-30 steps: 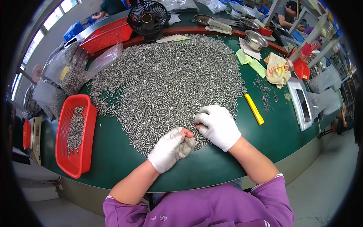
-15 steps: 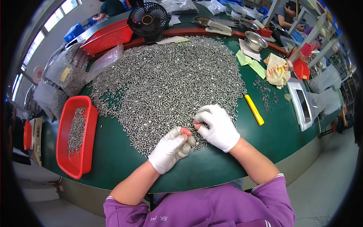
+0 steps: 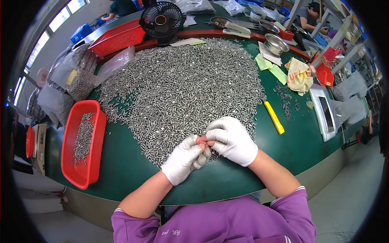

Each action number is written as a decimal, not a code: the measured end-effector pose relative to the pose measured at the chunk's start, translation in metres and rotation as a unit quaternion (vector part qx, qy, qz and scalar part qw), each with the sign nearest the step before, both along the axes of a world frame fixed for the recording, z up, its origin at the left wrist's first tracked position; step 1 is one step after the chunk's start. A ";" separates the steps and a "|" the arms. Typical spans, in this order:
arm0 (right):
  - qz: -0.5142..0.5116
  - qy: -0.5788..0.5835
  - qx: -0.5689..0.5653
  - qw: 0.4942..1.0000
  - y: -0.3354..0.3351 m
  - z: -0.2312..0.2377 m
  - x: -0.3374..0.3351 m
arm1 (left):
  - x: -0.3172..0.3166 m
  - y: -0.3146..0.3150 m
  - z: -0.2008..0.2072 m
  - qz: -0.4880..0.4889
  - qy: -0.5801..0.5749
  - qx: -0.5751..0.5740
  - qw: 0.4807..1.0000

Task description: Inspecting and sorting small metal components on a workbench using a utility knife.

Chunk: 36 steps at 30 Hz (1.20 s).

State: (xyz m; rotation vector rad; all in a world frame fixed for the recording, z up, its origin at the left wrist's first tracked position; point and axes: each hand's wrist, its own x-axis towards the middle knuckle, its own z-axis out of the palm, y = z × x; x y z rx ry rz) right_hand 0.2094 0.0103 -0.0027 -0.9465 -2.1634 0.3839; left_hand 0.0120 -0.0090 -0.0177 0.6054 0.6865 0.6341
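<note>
A wide heap of small shiny metal pins (image 3: 190,89) covers the middle of the green table. At its near edge my left hand (image 3: 182,161) and my right hand (image 3: 232,140) meet, both in white gloves with bare fingertips. The thumb and forefinger of each hand are pinched, and the tips of the two hands touch. Whatever sits between them is too small and too covered to make out. My left hand's other fingers curl toward the palm.
A red basket (image 3: 97,143) with some pins stands at left. At right lie a yellow-handled cutter (image 3: 274,117), a cloth bag (image 3: 299,75) and a phone (image 3: 325,113). A black fan (image 3: 161,22) and metal bowls (image 3: 276,43) stand behind the heap. Co-workers sit farther back.
My right hand has come down and left, its fingertips now touching those of my left hand. The gap between the hands has closed. The view has shifted slightly.
</note>
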 end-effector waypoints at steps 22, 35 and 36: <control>-0.102 -0.086 -0.014 0.991 0.004 0.000 0.004 | -0.004 0.003 -0.007 0.024 -0.103 -0.015 0.994; -0.129 -0.091 0.012 0.987 0.007 -0.008 0.002 | -0.003 0.004 -0.006 0.026 -0.107 -0.024 0.994; -0.127 -0.096 -0.005 0.987 0.008 -0.007 0.004 | -0.003 0.003 -0.006 0.033 -0.101 -0.028 0.994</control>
